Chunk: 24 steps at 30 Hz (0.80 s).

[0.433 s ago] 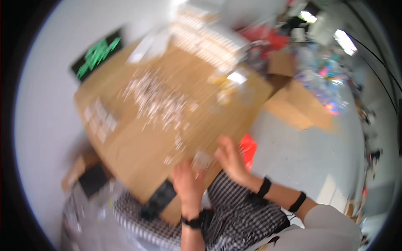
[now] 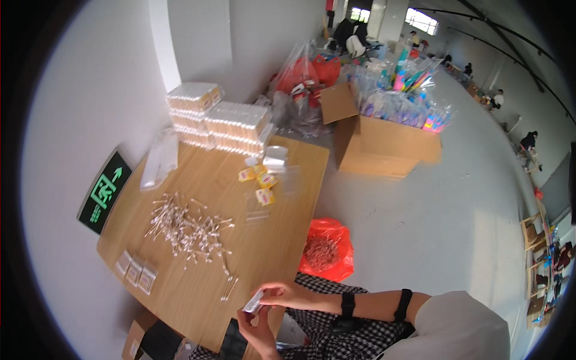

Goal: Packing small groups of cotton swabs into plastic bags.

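Observation:
At the table's near edge, both of my hands are closed on a small whitish pack [image 2: 253, 302], its contents too small to make out. My left hand [image 2: 257, 331] grips it from below and the left. From the right, the fingers of my right hand [image 2: 284, 294] pinch its upper end. A few loose cotton swabs [image 2: 228, 288] lie on the wood just beyond my hands. Farther off, a loose pile of cotton swabs [image 2: 186, 229] spreads over the table [image 2: 198, 300].
Small packs [image 2: 135, 272] sit in a row at the left edge. Stacked white packs [image 2: 222, 124] stand at the back, near yellow-and-white cards [image 2: 264, 182]. A red bag [image 2: 333, 270] of thin sticks rests beside the table. An open cardboard box [image 2: 384, 144] holds colourful bagged goods.
My hands were apart, the right one raised and open beside a small clear pack. Now they have come together on a small pack. The view has swung and become sharper.

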Each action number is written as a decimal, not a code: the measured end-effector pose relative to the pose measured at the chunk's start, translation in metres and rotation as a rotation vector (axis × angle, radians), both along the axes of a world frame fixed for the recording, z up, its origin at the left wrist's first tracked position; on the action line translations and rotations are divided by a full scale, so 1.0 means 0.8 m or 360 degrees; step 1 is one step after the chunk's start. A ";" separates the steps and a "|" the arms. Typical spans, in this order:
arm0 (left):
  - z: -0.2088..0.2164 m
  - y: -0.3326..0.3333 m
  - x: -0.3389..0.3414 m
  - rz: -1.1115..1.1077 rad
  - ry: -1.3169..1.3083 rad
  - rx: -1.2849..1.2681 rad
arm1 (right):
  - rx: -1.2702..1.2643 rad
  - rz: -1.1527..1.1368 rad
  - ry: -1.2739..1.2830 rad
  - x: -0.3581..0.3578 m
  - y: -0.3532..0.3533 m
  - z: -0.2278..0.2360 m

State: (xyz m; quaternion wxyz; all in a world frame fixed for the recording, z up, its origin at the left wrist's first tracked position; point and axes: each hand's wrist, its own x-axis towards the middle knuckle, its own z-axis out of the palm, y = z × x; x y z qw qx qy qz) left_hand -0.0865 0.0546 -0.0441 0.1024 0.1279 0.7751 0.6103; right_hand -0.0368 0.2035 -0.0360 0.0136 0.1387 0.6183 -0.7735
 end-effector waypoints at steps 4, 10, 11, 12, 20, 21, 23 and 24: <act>0.027 -0.010 0.005 0.0038 0.0211 -0.0237 | 0.0112 0.0069 0.0179 0.001 -0.010 0.016; 0.035 -0.005 0.017 -0.0016 0.0166 0.0023 | 0.0144 -0.0052 0.0198 0.012 0.000 0.013; 0.032 -0.009 0.018 0.0006 0.0191 0.0070 | 0.0118 -0.0001 0.0134 0.012 -0.002 0.017; 0.030 -0.015 0.019 0.0018 0.0219 0.0124 | 0.0101 0.0043 0.0071 0.011 -0.007 0.017; 0.026 -0.012 0.025 0.0086 0.0185 0.0151 | 0.0046 0.0015 0.0223 0.011 -0.002 0.004; 0.026 -0.009 0.026 0.0101 0.0189 0.0137 | 0.0088 0.0014 0.0199 0.012 0.003 0.000; 0.027 -0.008 0.025 0.0124 0.0193 0.0114 | 0.0173 0.0010 0.0258 0.011 0.003 0.008; 0.027 -0.006 0.025 0.0136 0.0321 0.0057 | 0.0264 0.0003 0.0319 0.011 0.003 0.011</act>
